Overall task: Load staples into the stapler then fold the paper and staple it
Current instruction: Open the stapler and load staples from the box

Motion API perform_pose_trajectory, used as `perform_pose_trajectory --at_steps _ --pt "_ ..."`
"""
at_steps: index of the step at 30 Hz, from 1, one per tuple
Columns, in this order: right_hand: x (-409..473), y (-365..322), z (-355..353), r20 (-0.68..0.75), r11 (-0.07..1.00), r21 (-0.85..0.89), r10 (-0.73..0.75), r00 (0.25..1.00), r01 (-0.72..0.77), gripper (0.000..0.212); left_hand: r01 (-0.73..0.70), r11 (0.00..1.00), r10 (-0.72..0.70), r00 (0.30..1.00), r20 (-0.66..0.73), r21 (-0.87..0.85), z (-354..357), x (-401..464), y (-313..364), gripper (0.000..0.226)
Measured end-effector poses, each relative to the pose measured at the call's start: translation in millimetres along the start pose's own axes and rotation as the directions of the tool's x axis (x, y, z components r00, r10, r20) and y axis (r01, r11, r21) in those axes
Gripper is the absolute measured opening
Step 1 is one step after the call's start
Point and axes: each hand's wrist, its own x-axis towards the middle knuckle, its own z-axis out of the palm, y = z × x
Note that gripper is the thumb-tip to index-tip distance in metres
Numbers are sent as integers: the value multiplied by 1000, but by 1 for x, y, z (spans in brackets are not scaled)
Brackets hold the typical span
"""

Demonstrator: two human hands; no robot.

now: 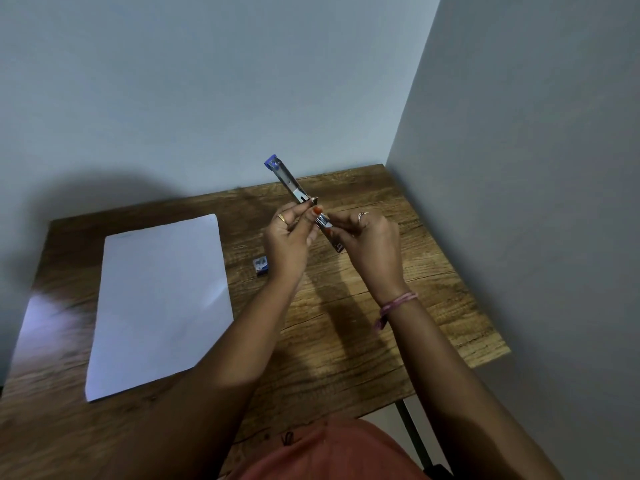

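Observation:
A metal stapler (290,183) with a blue tip is swung fully open into one long bar and held in the air above the wooden table (349,317). My left hand (289,242) grips its middle from the left. My right hand (369,245) pinches the near half of the stapler from the right, fingertips against the metal channel. Whether my right fingers hold staples I cannot tell. A small blue staple box (260,266) lies on the table just below my left hand. A white sheet of paper (161,299) lies flat on the left.
The table stands in a corner, with grey walls (519,133) behind and to the right. Its right edge (491,337) is close to my right forearm. A black table leg (414,441) shows below the front edge.

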Motion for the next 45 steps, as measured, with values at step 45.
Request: perform_pose_trajectory --at_steps 45 --pt "4 36 -19 404 959 282 -106 909 -13 40 15 1000 -15 1000 16 9 -25 12 7 20"
